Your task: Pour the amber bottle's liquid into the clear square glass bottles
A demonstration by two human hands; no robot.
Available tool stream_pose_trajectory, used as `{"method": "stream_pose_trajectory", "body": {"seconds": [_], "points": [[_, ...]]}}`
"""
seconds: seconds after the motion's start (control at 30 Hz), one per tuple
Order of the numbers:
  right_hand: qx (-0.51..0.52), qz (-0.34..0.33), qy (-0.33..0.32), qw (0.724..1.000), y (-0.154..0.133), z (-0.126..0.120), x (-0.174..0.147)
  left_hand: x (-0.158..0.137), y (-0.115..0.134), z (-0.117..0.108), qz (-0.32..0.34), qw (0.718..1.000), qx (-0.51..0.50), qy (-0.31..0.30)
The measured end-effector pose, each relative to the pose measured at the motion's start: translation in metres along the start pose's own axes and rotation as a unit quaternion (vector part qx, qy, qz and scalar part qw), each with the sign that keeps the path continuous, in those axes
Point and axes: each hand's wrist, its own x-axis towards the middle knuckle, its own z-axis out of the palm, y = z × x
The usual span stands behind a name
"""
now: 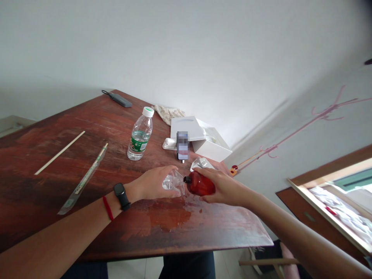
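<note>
My left hand is wrapped round a clear cup just above the wooden table. My right hand grips a reddish-brown bottle, tipped on its side. Its uncapped dark mouth points left at the cup's rim, very close to it; whether they touch I cannot tell. No stream of liquid can be made out between them. A wet puddle spreads on the table below both hands. Behind the left hand stands a capped water bottle with a green label, partly filled.
A phone stands upright beyond the hands, beside a white device and an open white box. Wrapped chopsticks and a thin wooden stick lie at left. A grey power bank and a cloth are farther back.
</note>
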Motion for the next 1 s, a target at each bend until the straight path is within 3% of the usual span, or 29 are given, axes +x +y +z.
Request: {"method": "stream_pose_trajectory", "body": {"seconds": [1.0], "points": [[0.002, 0.000, -0.005, 1.000, -0.0009, -0.0018, 0.0005, 0.0006, -0.0020, 0.0000, 0.007, 1.000, -0.009, -0.002]]}}
